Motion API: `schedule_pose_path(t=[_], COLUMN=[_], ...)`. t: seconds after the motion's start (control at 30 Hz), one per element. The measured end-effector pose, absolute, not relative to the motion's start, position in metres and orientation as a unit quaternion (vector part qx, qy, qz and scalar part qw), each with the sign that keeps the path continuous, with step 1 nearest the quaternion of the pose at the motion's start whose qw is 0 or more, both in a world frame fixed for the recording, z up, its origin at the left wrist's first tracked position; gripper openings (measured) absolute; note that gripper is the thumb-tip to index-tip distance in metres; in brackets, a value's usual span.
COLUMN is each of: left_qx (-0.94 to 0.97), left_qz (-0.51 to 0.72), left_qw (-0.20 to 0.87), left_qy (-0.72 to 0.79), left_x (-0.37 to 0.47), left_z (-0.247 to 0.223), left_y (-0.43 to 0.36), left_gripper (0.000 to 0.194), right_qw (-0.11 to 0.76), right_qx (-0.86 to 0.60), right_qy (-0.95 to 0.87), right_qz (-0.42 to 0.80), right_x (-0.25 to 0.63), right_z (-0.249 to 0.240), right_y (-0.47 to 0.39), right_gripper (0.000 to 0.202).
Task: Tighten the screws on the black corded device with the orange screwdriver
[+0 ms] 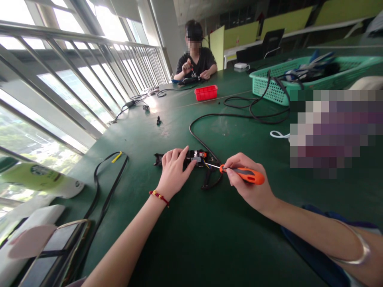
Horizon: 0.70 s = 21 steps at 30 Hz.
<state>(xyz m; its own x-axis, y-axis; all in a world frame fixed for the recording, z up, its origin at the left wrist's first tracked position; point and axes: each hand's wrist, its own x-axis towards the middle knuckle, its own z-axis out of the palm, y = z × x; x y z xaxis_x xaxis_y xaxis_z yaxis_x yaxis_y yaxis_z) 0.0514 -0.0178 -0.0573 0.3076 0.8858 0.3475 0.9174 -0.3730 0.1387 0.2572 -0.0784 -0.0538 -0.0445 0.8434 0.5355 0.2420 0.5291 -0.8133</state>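
Observation:
A black corded device (157, 159) lies on the green table with its inside parts and thin wires exposed. My left hand (173, 172) rests over its left half, fingers across the top and thumb along the near side, holding it down. In my right hand (254, 195) is a screwdriver (250, 175) with an orange and grey handle, gripped between thumb and fingers. Its thin shaft points left, and the tip is at the wires near the device's right end; whether it touches a screw is too small to tell. A curved black handle part (206, 184) sticks out toward me.
A black cord (220, 115) loops to a green basket (269, 91) of tools. Beyond stand a red bin (206, 93) and a person (196, 59) working on a similar device. A small black piece (158, 120), lanyard (106, 203), phone (56, 243) and bottle (42, 179) lie leftward.

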Motion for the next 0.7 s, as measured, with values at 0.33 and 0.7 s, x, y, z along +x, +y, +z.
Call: schedule_pose_path(t=[0.33, 0.7], left_qx=[-0.77, -0.789], left_qz=[-0.081, -0.095], left_qw=[-0.137, -0.122], left_qy=[-0.618, -0.595], left_x=[0.034, 0.045], left_z=[-0.022, -0.021], left_y=[-0.02, -0.034], left_gripper=[0.058, 0.037], right_qw=[0.574, 0.579], right_qx=[-0.398, -0.399], right_qy=[-0.661, -0.65], right_qz=[0.276, 0.288], right_x=[0.257, 0.257], right_z=[-0.054, -0.056], right_y=[-0.078, -0.077], right_gripper=[0.005, 0.004])
